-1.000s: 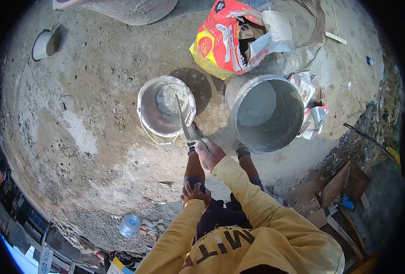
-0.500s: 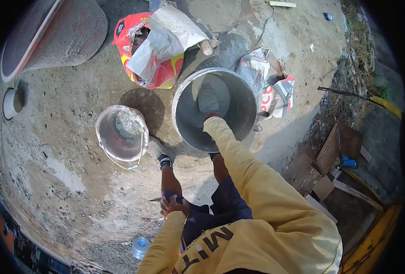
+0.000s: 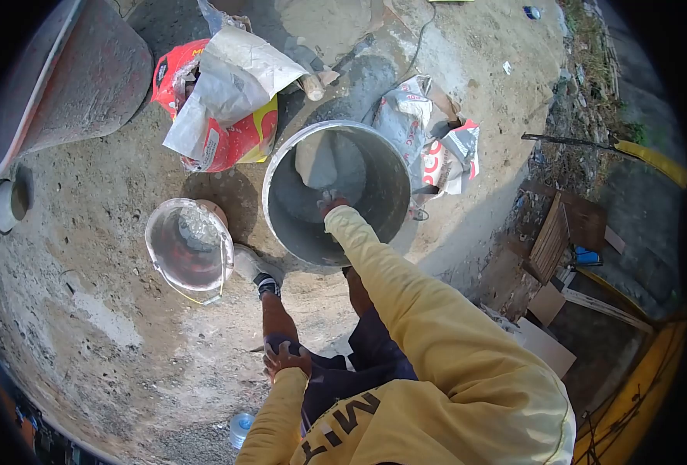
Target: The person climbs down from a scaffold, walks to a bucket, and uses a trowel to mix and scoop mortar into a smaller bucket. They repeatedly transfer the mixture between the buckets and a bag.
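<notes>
Inside large bucket (image 3: 285, 225), right hand (image 3: 329, 203) partly hidden, grip unclear

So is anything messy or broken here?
Yes. The red-and-yellow sack beside the big bucket is ripped open, its paper lining flopping out. A second sack lies crumpled on the bucket's other side. Grey powder is heaped loose on the ground behind.

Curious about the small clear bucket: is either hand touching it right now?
No: the right hand is inside the large grey bucket and the left hand rests on the knee.
</notes>
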The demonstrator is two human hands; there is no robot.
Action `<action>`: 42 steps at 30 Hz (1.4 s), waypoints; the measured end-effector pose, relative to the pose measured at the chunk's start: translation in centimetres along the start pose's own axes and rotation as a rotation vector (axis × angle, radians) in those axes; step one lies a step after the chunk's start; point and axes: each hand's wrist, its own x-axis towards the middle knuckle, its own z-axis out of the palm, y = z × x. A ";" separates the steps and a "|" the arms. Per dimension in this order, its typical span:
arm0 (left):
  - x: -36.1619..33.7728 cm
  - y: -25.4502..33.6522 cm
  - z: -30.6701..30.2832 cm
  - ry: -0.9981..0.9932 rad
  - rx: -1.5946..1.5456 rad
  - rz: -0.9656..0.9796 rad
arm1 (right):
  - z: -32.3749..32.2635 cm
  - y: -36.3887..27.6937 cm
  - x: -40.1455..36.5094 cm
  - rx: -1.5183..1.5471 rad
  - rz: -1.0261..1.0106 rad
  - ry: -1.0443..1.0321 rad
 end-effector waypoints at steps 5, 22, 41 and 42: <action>-0.1 0.0 -1.0 -0.035 0.002 -0.028 | -6.3 0.7 -8.4 -0.028 -0.184 0.095; 1.2 -5.2 -3.1 -0.158 -0.192 0.030 | -2.9 -15.3 -23.6 -0.005 -0.192 -0.774; 1.8 -6.9 -3.4 -0.172 -0.293 0.049 | 5.7 -17.1 -26.8 0.327 -0.106 -0.786; 1.8 -6.8 -3.2 -0.171 -0.286 0.044 | 6.2 -16.8 -27.0 0.377 -0.136 -0.783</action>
